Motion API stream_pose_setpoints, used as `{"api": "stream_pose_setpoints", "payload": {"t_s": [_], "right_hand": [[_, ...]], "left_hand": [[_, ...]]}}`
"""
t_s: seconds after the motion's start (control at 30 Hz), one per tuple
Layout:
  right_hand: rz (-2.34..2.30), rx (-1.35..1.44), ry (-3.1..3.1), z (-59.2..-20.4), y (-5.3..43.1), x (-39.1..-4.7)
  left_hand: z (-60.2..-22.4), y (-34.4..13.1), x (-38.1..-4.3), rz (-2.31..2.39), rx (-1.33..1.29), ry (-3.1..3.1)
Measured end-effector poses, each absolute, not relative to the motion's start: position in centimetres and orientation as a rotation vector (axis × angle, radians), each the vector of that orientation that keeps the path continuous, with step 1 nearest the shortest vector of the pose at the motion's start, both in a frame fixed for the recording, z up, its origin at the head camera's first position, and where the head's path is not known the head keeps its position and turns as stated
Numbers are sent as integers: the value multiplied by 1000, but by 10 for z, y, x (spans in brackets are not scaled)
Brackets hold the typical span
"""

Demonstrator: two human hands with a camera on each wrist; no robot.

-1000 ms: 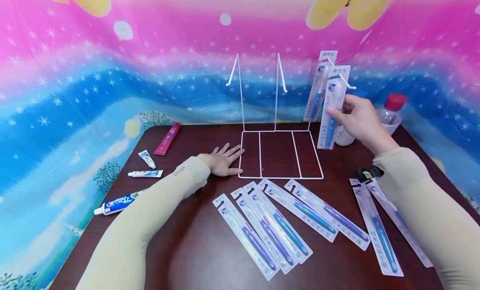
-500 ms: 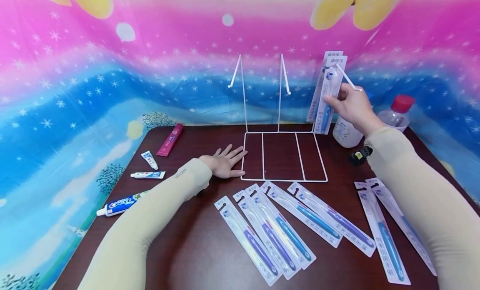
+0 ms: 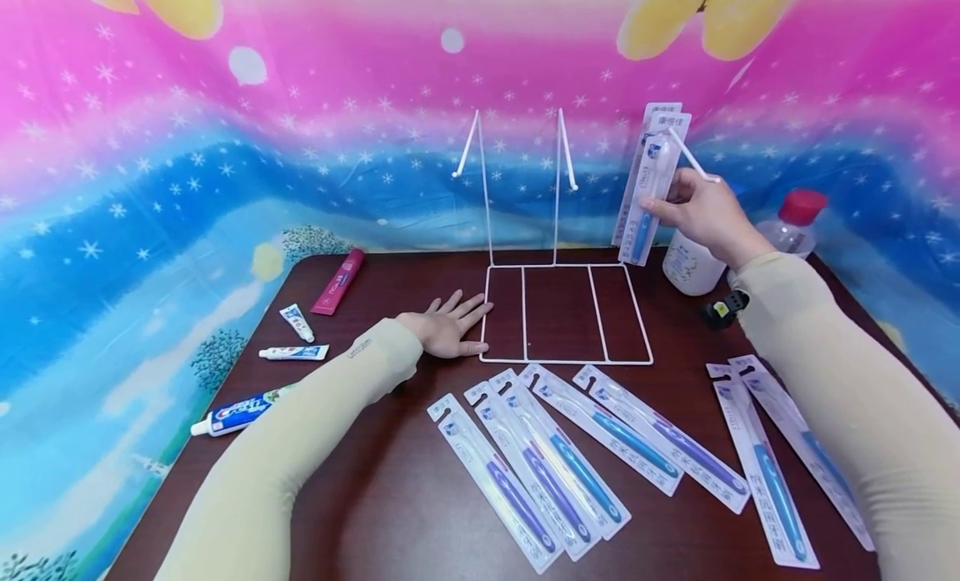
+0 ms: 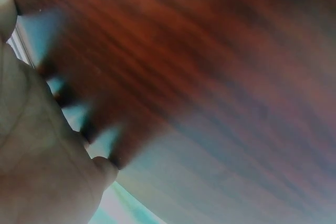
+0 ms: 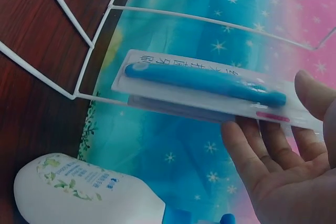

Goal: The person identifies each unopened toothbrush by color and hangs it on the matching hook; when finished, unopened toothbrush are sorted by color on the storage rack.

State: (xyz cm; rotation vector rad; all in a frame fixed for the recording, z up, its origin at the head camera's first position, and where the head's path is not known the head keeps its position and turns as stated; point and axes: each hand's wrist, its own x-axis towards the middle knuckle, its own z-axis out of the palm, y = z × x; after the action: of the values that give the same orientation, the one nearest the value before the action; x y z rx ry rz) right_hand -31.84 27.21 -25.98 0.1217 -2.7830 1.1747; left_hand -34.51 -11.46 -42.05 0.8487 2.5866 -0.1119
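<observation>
Toothbrush pack (image 3: pixel 653 181) in right-hand fingers (image 5: pixel 244 153)

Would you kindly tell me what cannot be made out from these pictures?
Head view: most of the rear toothbrush pack, covered by the front toothbrush pack.
Head view: one end of the blue toothpaste tube, hidden by the left sleeve.
Right wrist view: part of the white bottle, cut off by the bottom edge.
Left wrist view: part of the left hand, cut off at left.
</observation>
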Motion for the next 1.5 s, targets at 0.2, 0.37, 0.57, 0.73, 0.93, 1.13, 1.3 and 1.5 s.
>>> {"api": "stream_pose_setpoints", "payload": {"t_s": [0.2, 0.37, 0.57, 0.73, 0.93, 1.13, 1.3, 1.5], "right_hand": [[1248, 34, -2787, -262, 276, -315], [1258, 13, -2808, -260, 286, -308], [1102, 30, -2867, -249, 312, -277], [939, 65, -2961, -255, 339, -240], [805, 51, -3070, -296, 367, -200], [537, 55, -3261, -347, 379, -171], [447, -41, -3368, -374, 379, -149], [407, -111, -3364, -380, 381, -130]], "left_hand": [[-425, -114, -342, -121, 853, 2579], [-425, -115, -338, -124, 867, 2576], [-417, -117, -341, -124, 858, 2578], [-411, -121, -344, -121, 854, 2581], [-411, -123, -349, -140, 863, 2577], [-409, -120, -348, -100, 882, 2577], [-410, -117, -345, -99, 888, 2565], [-415, -114, -346, -101, 892, 2567]]}}
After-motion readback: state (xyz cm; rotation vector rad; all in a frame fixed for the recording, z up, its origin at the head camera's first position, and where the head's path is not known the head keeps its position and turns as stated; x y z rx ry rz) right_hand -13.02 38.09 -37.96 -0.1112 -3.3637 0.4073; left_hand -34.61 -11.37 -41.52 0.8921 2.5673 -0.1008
